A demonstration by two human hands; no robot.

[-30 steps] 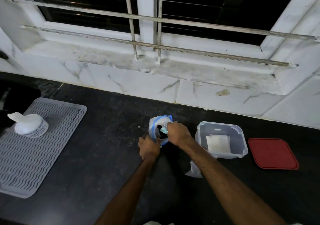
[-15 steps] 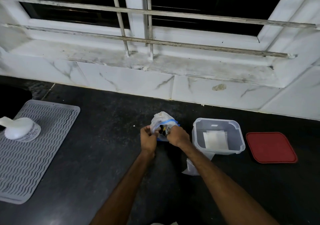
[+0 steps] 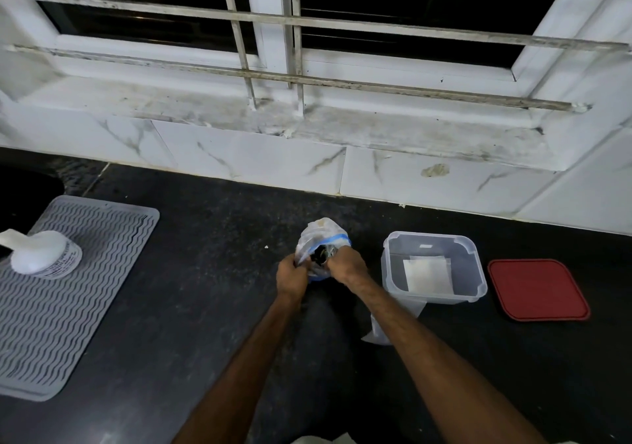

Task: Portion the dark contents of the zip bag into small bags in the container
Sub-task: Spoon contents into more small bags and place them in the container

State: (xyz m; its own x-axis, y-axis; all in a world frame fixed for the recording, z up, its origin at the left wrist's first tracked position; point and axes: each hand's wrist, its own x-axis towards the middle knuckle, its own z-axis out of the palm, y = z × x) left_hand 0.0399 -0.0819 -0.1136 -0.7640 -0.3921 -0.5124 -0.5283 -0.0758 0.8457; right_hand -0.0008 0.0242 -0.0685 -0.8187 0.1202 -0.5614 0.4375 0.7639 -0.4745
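Note:
A clear zip bag (image 3: 321, 235) with a blue seal strip stands on the black counter, its mouth spread and dark contents showing inside. My left hand (image 3: 292, 276) grips the bag's left rim. My right hand (image 3: 347, 265) holds the right rim, with its fingers at the mouth. Just to the right sits a clear plastic container (image 3: 477, 272) with a small white bag (image 3: 429, 274) lying flat on its floor. Another clear small bag (image 3: 379, 329) lies on the counter in front of the container, partly hidden by my right forearm.
A red lid (image 3: 537, 289) lies right of the container. A grey ribbed mat (image 3: 68, 293) at the left carries a white tub (image 3: 44, 253) with a wipe sticking up. A white tiled wall and window sill close off the back.
Both hands stayed on the zip bag. The left hand rose from below the bag to its left rim, and the mouth is pulled wider, showing the dark contents.

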